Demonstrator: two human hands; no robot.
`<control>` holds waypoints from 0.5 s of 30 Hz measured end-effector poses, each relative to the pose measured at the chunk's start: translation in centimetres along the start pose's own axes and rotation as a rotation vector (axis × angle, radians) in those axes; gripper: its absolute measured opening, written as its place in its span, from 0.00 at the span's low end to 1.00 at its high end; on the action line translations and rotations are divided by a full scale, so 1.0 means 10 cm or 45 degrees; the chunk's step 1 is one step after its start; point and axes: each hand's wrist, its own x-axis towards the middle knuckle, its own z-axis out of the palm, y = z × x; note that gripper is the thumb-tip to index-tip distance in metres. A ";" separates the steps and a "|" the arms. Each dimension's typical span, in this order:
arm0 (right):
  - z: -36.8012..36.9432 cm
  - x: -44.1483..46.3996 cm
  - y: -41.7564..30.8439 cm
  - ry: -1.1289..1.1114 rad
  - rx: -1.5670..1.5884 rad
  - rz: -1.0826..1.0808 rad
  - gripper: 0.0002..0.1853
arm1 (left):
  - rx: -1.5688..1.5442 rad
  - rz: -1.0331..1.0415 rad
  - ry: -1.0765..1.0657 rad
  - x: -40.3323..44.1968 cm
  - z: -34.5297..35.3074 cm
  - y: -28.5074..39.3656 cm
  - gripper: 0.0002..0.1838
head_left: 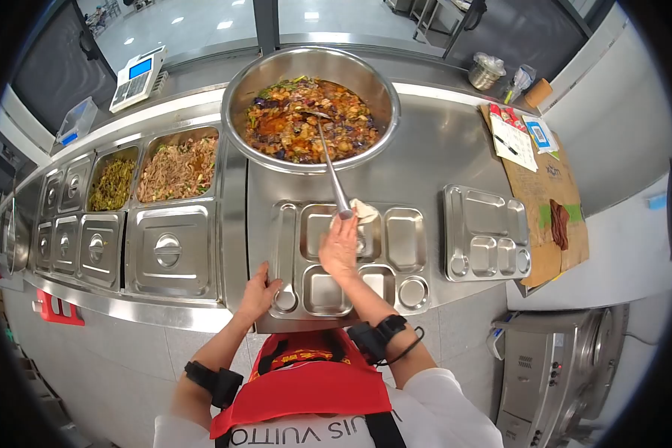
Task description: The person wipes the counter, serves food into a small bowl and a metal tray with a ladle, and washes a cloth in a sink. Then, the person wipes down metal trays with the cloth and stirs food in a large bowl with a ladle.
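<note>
My right hand (340, 248) is closed on a pale cloth (365, 211) above the middle of a compartmented steel tray (367, 259). The end of the ladle's handle (334, 176) overlaps its fingertips, and whether they touch it I cannot tell. The ladle leans in a large steel bowl (235, 138) of saucy, chunky food (299, 123). At the tray's lower left edge rests my left hand (260, 293), its thumb and fingers apart, holding nothing.
Left are food pans, two uncovered with green food (112, 181) and shredded food (178, 170), others under lids (168, 254). Compartmented trays (487, 233) and cardboard (549, 187) with papers lie right. A scale (138, 78) stands at back left, a metal cup (486, 72) at back right.
</note>
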 end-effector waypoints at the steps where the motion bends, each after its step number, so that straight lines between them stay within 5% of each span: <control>1: 0.07 0.03 -0.17 -0.033 0.148 0.040 0.30 | 0.016 0.002 -0.005 0.01 -0.01 0.01 0.23; 8: 0.09 0.06 -0.36 -0.241 0.823 -0.047 0.21 | -0.003 -0.051 -0.007 0.01 -0.11 0.13 0.24; 11: -0.33 -0.06 -0.19 -0.642 0.660 -0.272 0.12 | -0.082 -0.100 -0.031 0.05 -0.12 0.13 0.23; 15: -0.84 -0.20 0.19 -0.765 0.224 -0.658 0.08 | -0.126 -0.108 -0.046 0.08 -0.07 0.00 0.23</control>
